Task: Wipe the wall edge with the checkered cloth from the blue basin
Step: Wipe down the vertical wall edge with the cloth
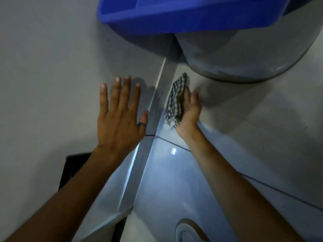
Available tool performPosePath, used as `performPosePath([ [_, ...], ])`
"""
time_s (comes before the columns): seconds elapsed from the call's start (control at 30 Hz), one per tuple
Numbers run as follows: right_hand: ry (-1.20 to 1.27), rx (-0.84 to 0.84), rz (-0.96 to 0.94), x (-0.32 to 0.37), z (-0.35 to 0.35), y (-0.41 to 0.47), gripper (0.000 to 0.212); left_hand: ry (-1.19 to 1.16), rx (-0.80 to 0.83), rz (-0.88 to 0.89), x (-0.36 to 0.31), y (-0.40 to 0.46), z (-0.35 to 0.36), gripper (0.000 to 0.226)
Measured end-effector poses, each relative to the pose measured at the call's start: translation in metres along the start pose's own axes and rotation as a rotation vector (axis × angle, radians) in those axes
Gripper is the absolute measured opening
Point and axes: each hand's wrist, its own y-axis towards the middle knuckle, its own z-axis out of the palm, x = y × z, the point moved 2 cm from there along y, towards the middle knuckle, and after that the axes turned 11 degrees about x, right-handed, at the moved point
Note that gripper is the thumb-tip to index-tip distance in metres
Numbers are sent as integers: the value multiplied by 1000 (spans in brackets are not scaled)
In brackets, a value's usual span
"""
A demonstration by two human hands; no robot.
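My right hand (pixel 191 110) presses the folded checkered cloth (pixel 175 102), dark and white, against the tiled surface just right of the wall edge (pixel 153 109). My left hand (pixel 118 114) lies flat on the grey wall to the left of that edge, fingers spread, a dark ring on the thumb. The blue basin (pixel 157 16) sits at the top of the view, beyond both hands.
A large grey round container (pixel 244 49) stands at the upper right, close behind the cloth. A dark rectangular object (pixel 73 165) shows under my left forearm. Glossy tiles with grout lines (pixel 174 145) reflect light, and a round drain-like shape (pixel 188 231) sits at the bottom.
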Motion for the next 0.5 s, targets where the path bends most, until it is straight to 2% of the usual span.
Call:
performPosePath([
  [0.1,-312,-225,-86,-11,15,7,72,73,12,24,8,11,-5,79],
  [0.13,-370,-233,-94,-18,20,10,69,96,12,34,12,14,-6,78],
  [0.2,-551,-89,-122,-31,31,25,58,143,4,56,20,18,-6,77],
  [0.27,-874,57,-151,-41,35,43,57,191,-10,71,24,20,-4,74],
  [0.3,-981,76,-183,-44,35,49,59,218,-12,68,25,20,-2,72],
  [0.5,-1117,-21,-285,-51,37,53,70,346,-25,79,27,21,9,74],
])
